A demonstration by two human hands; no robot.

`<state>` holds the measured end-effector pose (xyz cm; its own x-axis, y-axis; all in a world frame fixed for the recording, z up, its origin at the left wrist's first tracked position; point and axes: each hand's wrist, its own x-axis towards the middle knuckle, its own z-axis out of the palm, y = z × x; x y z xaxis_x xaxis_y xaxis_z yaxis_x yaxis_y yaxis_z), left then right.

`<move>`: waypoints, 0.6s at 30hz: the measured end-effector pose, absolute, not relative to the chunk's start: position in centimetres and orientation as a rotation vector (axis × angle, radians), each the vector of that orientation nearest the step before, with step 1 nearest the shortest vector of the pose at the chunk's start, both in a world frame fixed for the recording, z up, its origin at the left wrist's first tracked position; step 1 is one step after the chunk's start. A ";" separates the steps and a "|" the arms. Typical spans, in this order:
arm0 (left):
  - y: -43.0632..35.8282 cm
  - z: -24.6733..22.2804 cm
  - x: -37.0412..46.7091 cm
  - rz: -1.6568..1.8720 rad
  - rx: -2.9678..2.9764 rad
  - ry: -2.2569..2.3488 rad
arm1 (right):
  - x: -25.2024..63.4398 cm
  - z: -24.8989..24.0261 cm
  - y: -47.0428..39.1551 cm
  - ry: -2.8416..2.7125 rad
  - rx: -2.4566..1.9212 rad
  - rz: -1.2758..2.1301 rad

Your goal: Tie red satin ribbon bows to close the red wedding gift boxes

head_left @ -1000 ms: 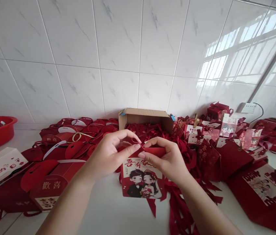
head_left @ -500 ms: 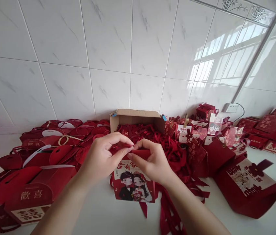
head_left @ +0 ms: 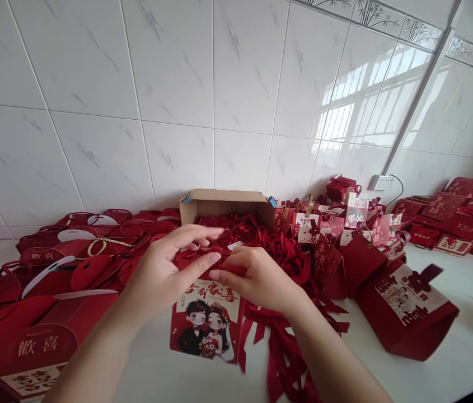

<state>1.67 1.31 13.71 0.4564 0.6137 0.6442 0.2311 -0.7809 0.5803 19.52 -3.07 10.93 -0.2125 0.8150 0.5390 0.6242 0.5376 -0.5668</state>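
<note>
A red gift box [head_left: 206, 327] with a cartoon couple printed on its front hangs upright beneath my hands. My right hand [head_left: 257, 277] is closed on its red top, thumb in front and fingers curled behind. My left hand [head_left: 173, 263] is at the upper left of the box, fingers stretched out and thumb apart, with its thumb tip near the box's top edge. Behind the hands, red ribbons [head_left: 290, 252] spill from an open cardboard box [head_left: 228, 196]. Whether the left fingertips touch the ribbon at the top is hidden.
Red boxes with round flaps [head_left: 47, 330] crowd the left side of the white table [head_left: 148, 358]. At right stands a larger red box [head_left: 408, 313], with smaller decorated boxes [head_left: 356, 210] behind it. A tiled wall and a socket [head_left: 382, 182] are at the back.
My left fingers have opened from a pinch at the top of the box. The printed box has shifted slightly left and its title shows more. The view has turned a little to the right.
</note>
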 end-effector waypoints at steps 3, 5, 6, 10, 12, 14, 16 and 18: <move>1.4 13.8 1.3 1.348 2.189 0.758 | 21.7 11.1 -2.3 -1.867 -1.371 0.419; 1.3 14.1 1.0 1.379 2.121 0.780 | 24.4 11.5 -2.0 -1.720 -1.518 0.507; 1.2 14.3 0.8 1.393 2.091 0.797 | 26.0 11.7 -1.9 -1.583 -1.577 0.484; 0.5 15.0 0.3 1.454 1.997 0.886 | 32.6 12.0 -1.6 -0.824 -1.442 0.188; 0.4 15.0 0.3 1.491 1.973 0.871 | 34.9 11.6 -1.0 -0.628 -1.142 0.162; 0.5 14.9 0.4 1.527 1.961 0.844 | 36.2 10.9 0.0 -0.569 -0.982 0.216; 0.7 14.7 0.6 1.536 1.968 0.828 | 36.7 10.1 1.0 -0.549 -0.981 0.266; 0.9 14.6 0.7 1.527 1.984 0.828 | 36.6 9.6 1.7 -0.531 -1.021 0.281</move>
<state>0.66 0.85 14.64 0.1865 0.7231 0.6651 0.1636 -0.6904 0.7047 36.61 1.72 9.63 0.8399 0.4602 0.2876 0.0212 0.5018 -0.8647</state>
